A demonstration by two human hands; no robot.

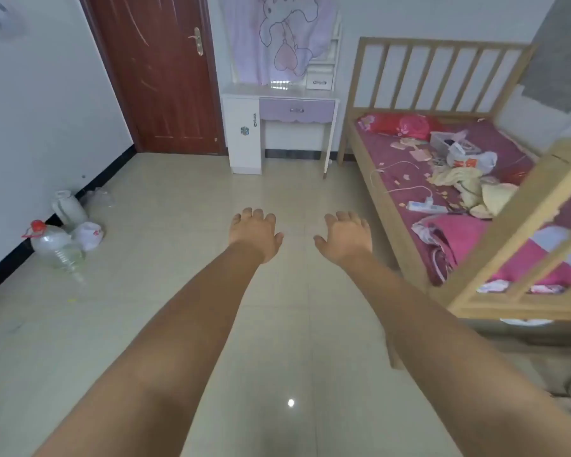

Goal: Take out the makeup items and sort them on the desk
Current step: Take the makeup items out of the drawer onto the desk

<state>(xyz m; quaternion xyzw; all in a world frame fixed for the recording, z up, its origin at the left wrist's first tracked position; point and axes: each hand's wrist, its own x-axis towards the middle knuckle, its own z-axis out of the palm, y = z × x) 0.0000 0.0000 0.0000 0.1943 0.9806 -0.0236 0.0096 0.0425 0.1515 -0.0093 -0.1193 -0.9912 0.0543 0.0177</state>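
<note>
Both hands: left hand (pixel 256 234) and right hand (pixel 345 237) are reaching forward — grip released, grasping nothing.
Counter (pixel 279 94): standing well ahead — likely where they are heading.

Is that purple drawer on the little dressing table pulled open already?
No, the purple drawer sits flush in the white dressing table, and both hands are out over the floor, far from it.

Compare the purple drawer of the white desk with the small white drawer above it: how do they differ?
The wide purple drawer sits under the top of the white desk; the small white drawer stands on that top, at its right. The purple one is much wider and has a scalloped lower edge; the white one is compact and plain. Both are closed, each with a metal handle in the middle.
</note>
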